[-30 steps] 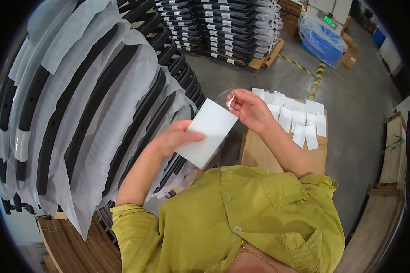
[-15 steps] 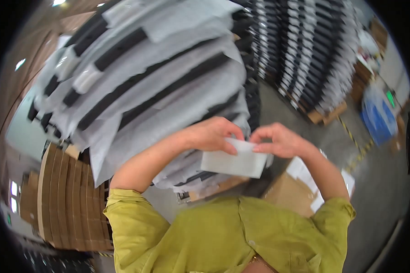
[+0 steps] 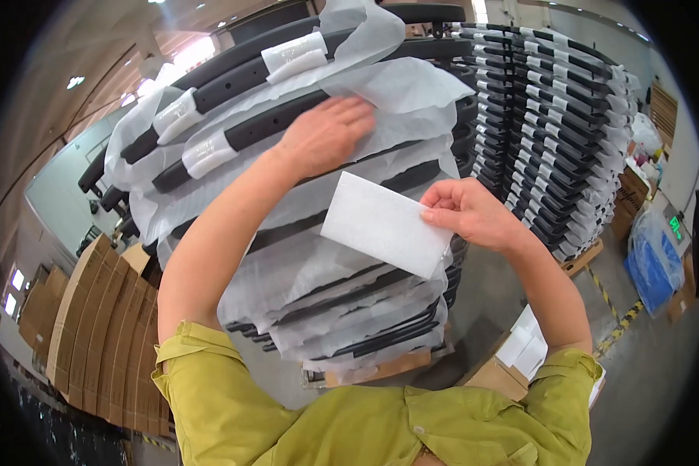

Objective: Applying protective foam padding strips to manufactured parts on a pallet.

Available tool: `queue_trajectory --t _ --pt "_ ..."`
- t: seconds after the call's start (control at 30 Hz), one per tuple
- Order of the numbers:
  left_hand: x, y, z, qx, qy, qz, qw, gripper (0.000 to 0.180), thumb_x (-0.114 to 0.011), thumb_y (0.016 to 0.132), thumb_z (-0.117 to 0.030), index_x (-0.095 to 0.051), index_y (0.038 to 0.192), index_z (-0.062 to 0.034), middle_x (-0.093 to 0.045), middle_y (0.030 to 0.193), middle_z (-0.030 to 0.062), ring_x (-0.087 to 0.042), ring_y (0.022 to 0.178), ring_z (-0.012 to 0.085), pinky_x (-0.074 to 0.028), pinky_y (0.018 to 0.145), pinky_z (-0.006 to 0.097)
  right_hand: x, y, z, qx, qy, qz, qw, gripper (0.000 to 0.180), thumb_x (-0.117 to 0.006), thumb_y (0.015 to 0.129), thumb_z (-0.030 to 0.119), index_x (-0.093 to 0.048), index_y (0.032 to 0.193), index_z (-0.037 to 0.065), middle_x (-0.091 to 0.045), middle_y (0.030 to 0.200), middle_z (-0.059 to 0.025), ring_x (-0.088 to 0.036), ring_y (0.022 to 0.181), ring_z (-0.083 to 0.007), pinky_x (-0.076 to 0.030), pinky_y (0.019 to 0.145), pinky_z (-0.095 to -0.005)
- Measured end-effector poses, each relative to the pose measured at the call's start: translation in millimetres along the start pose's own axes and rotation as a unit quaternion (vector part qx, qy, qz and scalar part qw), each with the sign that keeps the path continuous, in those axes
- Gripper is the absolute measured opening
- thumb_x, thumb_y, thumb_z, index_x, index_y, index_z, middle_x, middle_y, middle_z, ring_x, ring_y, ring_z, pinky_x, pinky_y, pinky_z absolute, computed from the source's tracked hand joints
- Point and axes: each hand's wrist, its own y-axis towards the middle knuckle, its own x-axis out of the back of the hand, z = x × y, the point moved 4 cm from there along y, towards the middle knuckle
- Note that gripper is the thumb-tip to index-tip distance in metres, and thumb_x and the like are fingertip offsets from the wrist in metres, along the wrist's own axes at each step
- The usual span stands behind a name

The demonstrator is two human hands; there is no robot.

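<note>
My right hand point(image 3: 470, 216) pinches one corner of a white rectangular foam sheet point(image 3: 384, 227), thumb on top. The sheet hangs tilted in front of the stack. My left hand point(image 3: 330, 136) reaches farther out, its fingers stretched and slightly blurred, over a black curved bar point(image 3: 279, 118) and a thin white wrapping sheet point(image 3: 412, 93); whether it presses on them I cannot tell. Short white foam wraps point(image 3: 210, 154) are wound round the left part of the upper bars. Below, more black bars alternate with white sheets in a tall stack.
Another stack of black bars with white wraps point(image 3: 559, 116) stands at the right on a wooden pallet point(image 3: 582, 258). Flattened brown cartons point(image 3: 93, 326) lean at the left. A cardboard box point(image 3: 495, 380) with white sheets is near my right elbow, and a blue bag point(image 3: 654, 264) sits farther right.
Both hands were together on the white foam sheet. My left hand has let go and moved up and away to the top bars, while the right keeps the sheet. The view has tilted up.
</note>
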Motion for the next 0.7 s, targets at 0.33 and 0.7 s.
queue_trajectory --t 0.33,0.7 --pt "-34.5 14.5 91.4 0.295 -0.251 0.135 0.912 0.045 -0.033 0.085 -0.037 -0.047 0.109 -0.0025 -0.054 0.103 0.0135 -0.056 0.087 0.0273 -0.045 0.074 0.036 9.6 64.0 27.8 -0.065 -0.022 -0.156 0.985 0.021 -0.06 0.069 0.017 -0.059 0.08 -0.001 -0.058 0.069 -0.0056 -0.053 0.058 -0.0115 -0.041 0.047 -0.023" --pt "-48.2 15.3 105.7 0.395 -0.301 0.174 0.85 0.041 -0.038 0.081 -0.03 -0.051 0.102 0.0018 -0.055 0.098 0.015 -0.057 0.072 0.0243 -0.045 0.065 0.031 -0.9 108.4 -8.1 -0.02 0.201 -0.312 0.928 0.026 -0.059 0.071 0.011 -0.053 0.088 -0.007 -0.056 0.085 -0.014 -0.056 0.074 -0.0212 -0.048 0.06 -0.0319"
